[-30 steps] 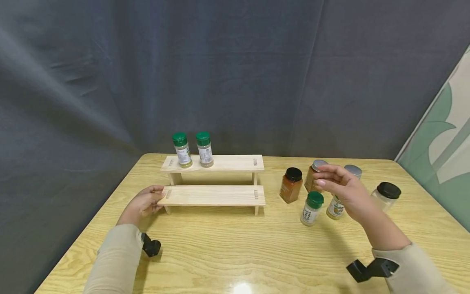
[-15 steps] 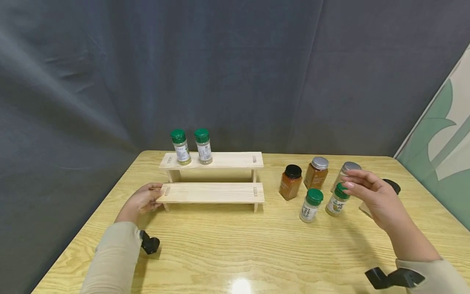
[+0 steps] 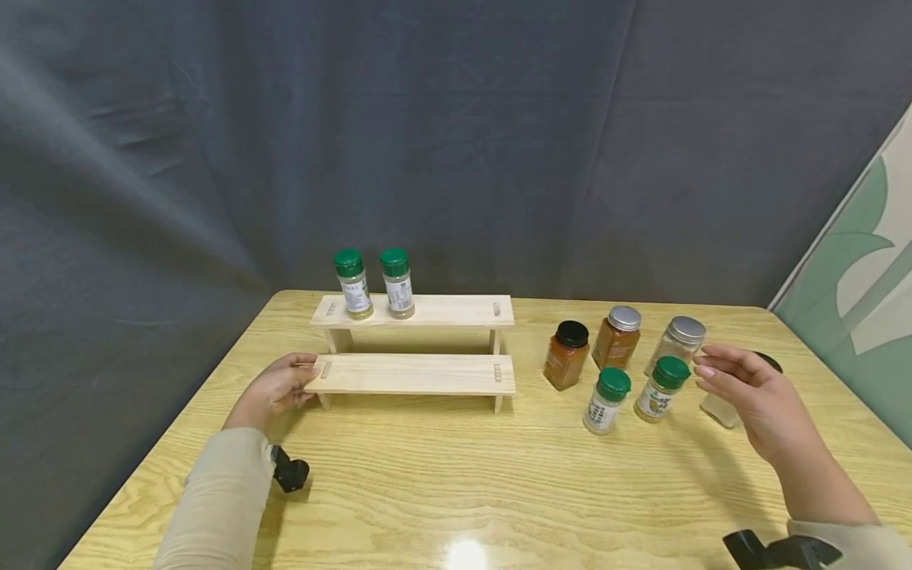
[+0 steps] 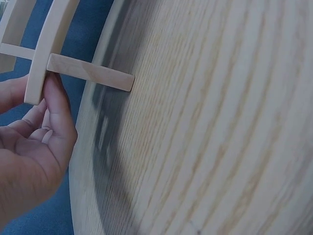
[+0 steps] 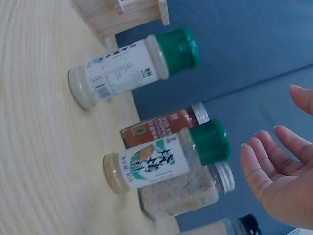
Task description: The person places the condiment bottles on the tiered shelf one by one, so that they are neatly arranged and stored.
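My left hand [image 3: 279, 385] pinches the left end of the lower board of a two-tier wooden rack [image 3: 413, 375]; the left wrist view shows thumb and fingers on either side of the board [image 4: 44, 54]. On the upper tier stand two green-capped spice jars, one at the left [image 3: 354, 286] and one beside it [image 3: 398, 286]. My right hand [image 3: 765, 404] hovers holding nothing, fingers apart, just right of a green-capped jar [image 3: 659, 392]. Another green-capped jar [image 3: 602, 404] stands left of that one. The right hand partly hides a black-lidded jar [image 3: 720, 409].
An orange-brown jar with a black lid [image 3: 566, 360] stands right of the rack. Behind the green-capped jars are a silver-lidded reddish jar [image 3: 616, 342] and a silver-lidded clear jar [image 3: 670, 348]. A dark curtain [image 3: 456, 142] hangs behind the wooden table [image 3: 399, 483].
My right hand has moved rightward, from above the silver-lidded reddish jar past the green-capped jars toward the black-lidded jar at the right. The left hand keeps its hold on the rack.
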The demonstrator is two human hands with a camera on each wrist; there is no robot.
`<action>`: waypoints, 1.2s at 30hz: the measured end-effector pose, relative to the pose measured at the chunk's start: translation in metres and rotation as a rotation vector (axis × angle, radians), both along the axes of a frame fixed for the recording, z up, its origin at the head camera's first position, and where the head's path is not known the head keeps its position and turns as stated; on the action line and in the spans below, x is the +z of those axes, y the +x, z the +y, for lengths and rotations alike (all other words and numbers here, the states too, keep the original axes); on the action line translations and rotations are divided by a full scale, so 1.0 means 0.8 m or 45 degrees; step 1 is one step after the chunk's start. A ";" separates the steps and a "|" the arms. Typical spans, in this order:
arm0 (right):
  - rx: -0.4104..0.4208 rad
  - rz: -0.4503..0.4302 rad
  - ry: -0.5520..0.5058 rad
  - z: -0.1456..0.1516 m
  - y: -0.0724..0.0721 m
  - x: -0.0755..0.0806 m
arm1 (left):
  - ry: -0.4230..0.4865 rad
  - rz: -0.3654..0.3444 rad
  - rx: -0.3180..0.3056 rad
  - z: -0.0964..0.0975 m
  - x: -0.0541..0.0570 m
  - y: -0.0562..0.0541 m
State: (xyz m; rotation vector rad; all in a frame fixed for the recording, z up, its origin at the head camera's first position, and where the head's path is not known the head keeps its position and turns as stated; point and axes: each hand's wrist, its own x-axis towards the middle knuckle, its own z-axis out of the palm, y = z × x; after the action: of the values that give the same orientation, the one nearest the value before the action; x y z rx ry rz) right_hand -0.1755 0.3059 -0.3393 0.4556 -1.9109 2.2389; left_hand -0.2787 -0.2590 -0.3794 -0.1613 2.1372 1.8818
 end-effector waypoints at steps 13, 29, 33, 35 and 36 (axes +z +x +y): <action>-0.188 -0.176 0.314 0.013 -0.005 -0.024 | 0.054 0.003 0.012 0.001 -0.003 -0.001; -0.113 -0.210 0.220 0.004 -0.023 -0.049 | 0.048 0.008 0.025 -0.003 -0.005 -0.001; -0.107 -0.231 0.204 0.002 -0.025 -0.050 | 0.033 0.007 0.018 -0.003 -0.004 -0.001; -0.108 -0.233 0.183 0.002 -0.027 -0.053 | 0.029 0.008 0.012 -0.003 -0.004 -0.001; -0.111 -0.237 0.176 0.004 -0.028 -0.055 | 0.029 0.009 0.008 -0.002 -0.004 -0.001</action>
State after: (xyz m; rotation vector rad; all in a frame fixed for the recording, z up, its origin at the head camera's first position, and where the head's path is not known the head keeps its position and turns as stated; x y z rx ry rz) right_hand -0.1982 0.3087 -0.3832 0.1825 -2.1411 2.1707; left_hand -0.2795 -0.2606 -0.3822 -0.1563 2.1214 1.9121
